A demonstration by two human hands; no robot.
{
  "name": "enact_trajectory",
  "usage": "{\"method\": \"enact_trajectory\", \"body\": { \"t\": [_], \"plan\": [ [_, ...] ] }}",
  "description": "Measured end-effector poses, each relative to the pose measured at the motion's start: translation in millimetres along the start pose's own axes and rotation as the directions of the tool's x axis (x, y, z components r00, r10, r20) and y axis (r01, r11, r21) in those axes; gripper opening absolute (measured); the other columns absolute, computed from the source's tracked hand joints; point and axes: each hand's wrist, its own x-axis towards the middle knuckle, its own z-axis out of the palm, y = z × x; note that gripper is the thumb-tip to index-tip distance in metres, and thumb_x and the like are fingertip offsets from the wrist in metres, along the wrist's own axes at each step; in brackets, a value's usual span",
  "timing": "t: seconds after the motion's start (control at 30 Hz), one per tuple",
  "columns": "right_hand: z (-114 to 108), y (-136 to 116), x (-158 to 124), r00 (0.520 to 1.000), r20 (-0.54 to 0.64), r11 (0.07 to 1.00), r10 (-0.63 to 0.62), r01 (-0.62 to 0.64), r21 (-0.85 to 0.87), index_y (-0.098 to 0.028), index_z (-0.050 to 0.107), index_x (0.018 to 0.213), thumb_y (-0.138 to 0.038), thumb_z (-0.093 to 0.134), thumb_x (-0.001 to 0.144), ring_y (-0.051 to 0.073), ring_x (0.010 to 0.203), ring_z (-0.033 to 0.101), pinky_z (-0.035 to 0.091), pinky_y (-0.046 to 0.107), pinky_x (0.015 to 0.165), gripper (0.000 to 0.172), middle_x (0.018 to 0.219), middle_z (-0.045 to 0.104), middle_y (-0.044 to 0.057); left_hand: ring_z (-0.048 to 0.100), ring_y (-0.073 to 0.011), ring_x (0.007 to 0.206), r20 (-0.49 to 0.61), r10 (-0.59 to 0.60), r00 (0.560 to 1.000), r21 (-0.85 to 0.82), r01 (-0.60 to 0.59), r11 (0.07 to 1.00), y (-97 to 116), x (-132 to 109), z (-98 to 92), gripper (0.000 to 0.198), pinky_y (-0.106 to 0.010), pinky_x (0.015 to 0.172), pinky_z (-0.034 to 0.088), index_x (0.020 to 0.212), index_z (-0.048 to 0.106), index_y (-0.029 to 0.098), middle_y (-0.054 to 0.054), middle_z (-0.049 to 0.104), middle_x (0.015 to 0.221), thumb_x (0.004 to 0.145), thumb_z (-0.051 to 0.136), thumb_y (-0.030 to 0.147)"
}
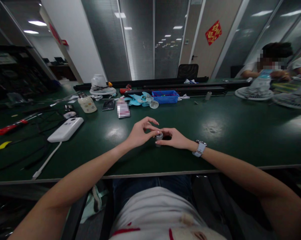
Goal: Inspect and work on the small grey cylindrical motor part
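Note:
A small grey cylinder (159,136), perhaps a lidded jar, stands upright at the green table just in front of me; its exact kind is too small to tell. My right hand (176,138) is closed around its side, thumb at the front and fingers behind. From the left, my left hand (140,132) pinches at its top with thumb and index finger, while its other fingers are raised and curved. Fingers cover part of the cylinder. A watch (199,148) with a light strap is on my right wrist.
On the left lie a white power strip (65,130), dark cables and a red-handled tool (10,127). Farther back are a cream bottle (87,104), a dark phone-like slab (108,105), light-blue fan blades (140,99) and a blue basket (165,97). A person (272,63) sits at the far right.

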Motion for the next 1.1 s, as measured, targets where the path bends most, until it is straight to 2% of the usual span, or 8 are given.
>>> {"method": "enact_trajectory", "body": {
  "t": [0.2,0.43,0.5,0.6,0.7,0.8,0.93,1.1],
  "plan": [
    [0,1,0,1.000,0.000,1.000,-0.016,0.016,-0.016,-0.016,0.067,0.107,-0.036,0.077,0.076,0.020,0.088,0.068,0.053,0.034,0.083,0.038,0.096,0.073,0.004,0.068,-0.0224,0.093,0.068,0.002,0.998,-0.026,0.000,1.000,3,-2,-2.6,0.038,-0.034,0.091,0.045,0.112,0.059,0.018,-0.004,0.075,0.086,0.080,0.074,0.030],
    [1,2,1,0.999,0.003,0.999,-0.045,0.045,-0.023,-0.018,0.068,0.111,-0.034,0.076,0.077,0.022,0.099,0.068,0.052,0.037,0.092,0.039,0.107,0.072,0.004,0.067,-0.0238,0.099,0.159,-0.044,0.986,-0.181,0.073,0.981,0,-1,-2.6,0.043,-0.033,0.084,0.050,0.125,0.057,0.019,-0.008,0.068,0.106,0.085,0.062,0.034],
    [1,1,1,0.999,0.001,0.999,-0.047,0.047,-0.027,-0.018,0.068,0.112,-0.034,0.076,0.077,0.022,0.100,0.068,0.051,0.037,0.094,0.039,0.108,0.072,0.004,0.067,-0.0243,0.099,0.139,-0.056,0.989,-0.200,0.083,0.976,-3,0,-1.7,0.040,-0.034,0.084,0.050,0.123,0.058,0.019,-0.008,0.070,0.103,0.087,0.059,0.036],
    [1,0,1,0.999,-0.007,0.999,-0.036,0.036,-0.034,-0.016,0.066,0.113,-0.035,0.077,0.077,0.023,0.096,0.069,0.053,0.039,0.091,0.043,0.106,0.072,0.006,0.067,-0.0239,0.098,0.050,-0.067,0.997,-0.208,0.076,0.975,-6,3,-2.8,0.033,-0.035,0.088,0.047,0.115,0.060,0.017,-0.005,0.073,0.087,0.091,0.054,0.040],
    [1,-1,0,1.000,-0.012,0.999,-0.025,0.025,-0.039,-0.015,0.066,0.113,-0.035,0.077,0.077,0.023,0.094,0.069,0.053,0.039,0.090,0.043,0.104,0.073,0.007,0.070,-0.0223,0.088,-0.009,-0.074,0.997,-0.198,0.071,0.978,-8,4,-5.5,0.029,-0.035,0.087,0.048,0.108,0.059,0.016,-0.003,0.073,0.077,0.090,0.057,0.039],
    [1,-1,0,1.000,-0.017,0.999,-0.023,0.023,-0.039,-0.014,0.067,0.110,-0.034,0.077,0.077,0.023,0.095,0.069,0.053,0.038,0.089,0.040,0.104,0.072,0.007,0.071,-0.0223,0.085,0.018,-0.067,0.998,-0.177,0.069,0.982,-5,2,-5.2,0.034,-0.035,0.084,0.050,0.111,0.056,0.016,-0.005,0.075,0.085,0.085,0.067,0.034],
    [2,-1,0,1.000,-0.013,0.999,-0.025,0.024,-0.032,-0.015,0.066,0.112,-0.032,0.077,0.077,0.023,0.094,0.069,0.054,0.037,0.088,0.041,0.102,0.073,0.006,0.069,-0.0237,0.100,0.066,-0.030,0.997,-0.126,0.038,0.991,0,-1,0.1,0.044,-0.035,0.092,0.048,0.114,0.058,0.016,-0.007,0.076,0.090,0.076,0.078,0.026],
    [2,0,1,1.000,-0.009,0.999,-0.025,0.025,-0.024,-0.015,0.066,0.112,-0.034,0.078,0.077,0.022,0.094,0.069,0.054,0.037,0.087,0.042,0.103,0.072,0.007,0.072,-0.0210,0.089,0.024,-0.008,1.000,-0.071,0.010,0.997,-1,-1,4.7,0.041,-0.034,0.090,0.050,0.108,0.060,0.015,-0.004,0.075,0.082,0.074,0.081,0.025]
  ]
}}
